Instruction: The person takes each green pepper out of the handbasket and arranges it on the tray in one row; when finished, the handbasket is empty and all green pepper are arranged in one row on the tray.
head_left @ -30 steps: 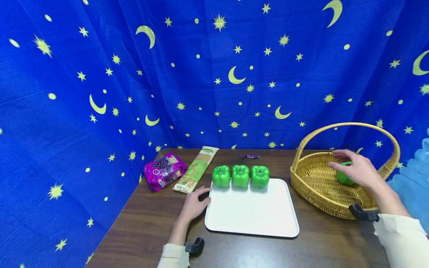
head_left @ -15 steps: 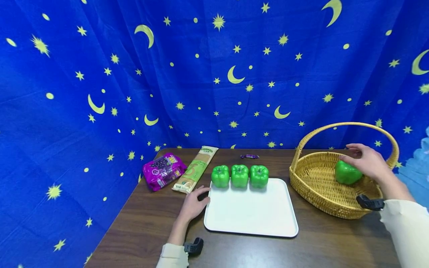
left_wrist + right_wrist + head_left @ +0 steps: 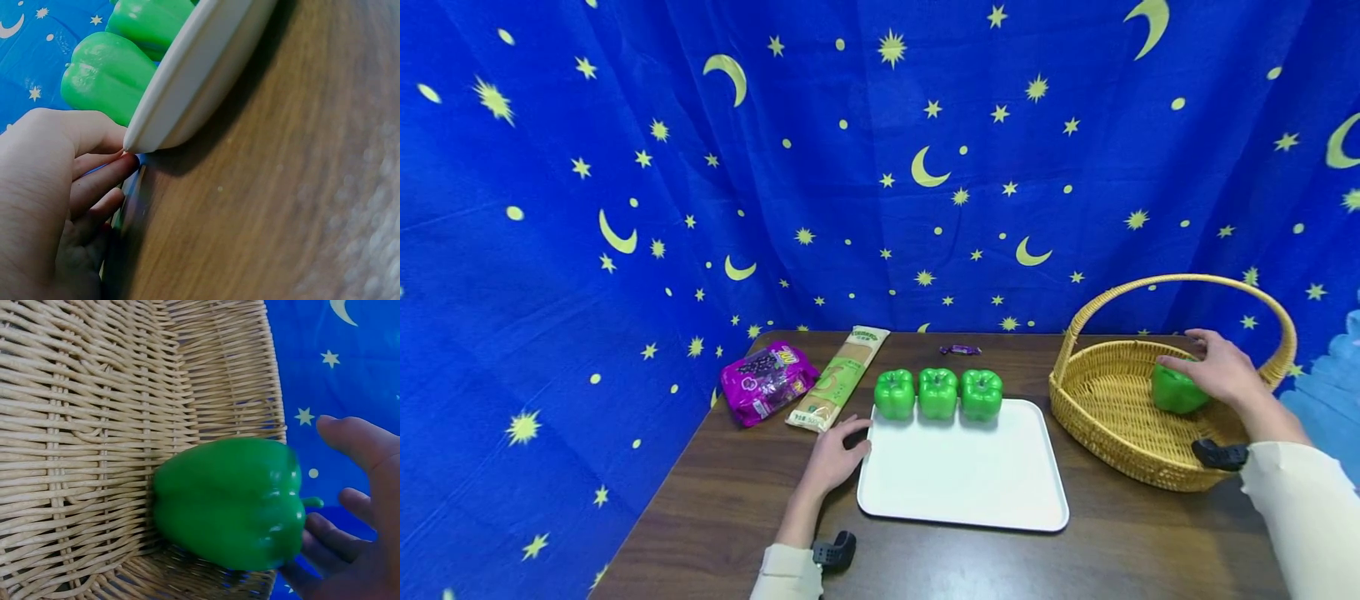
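My left hand is at the left edge of a white tray. In the left wrist view, its thumb and a fingertip pinch the tray's rim. Three green bell peppers stand in a row along the tray's far edge: a left one, a middle one and a right one. Another green bell pepper lies on its side in a wicker basket. Beside its stem end, my right hand has thumb and fingers spread, holding nothing; whether a fingertip touches it I cannot tell.
The basket's tall handle arches over the right side. Left of the tray lie a purple snack bag and a long noodle packet. A small purple wrapped candy lies behind the peppers. A starry blue curtain hangs behind the table.
My right hand has shifted right, off the pepper in the basket, then slightly back left. More of that pepper shows now. The left hand, the tray and its peppers have not moved.
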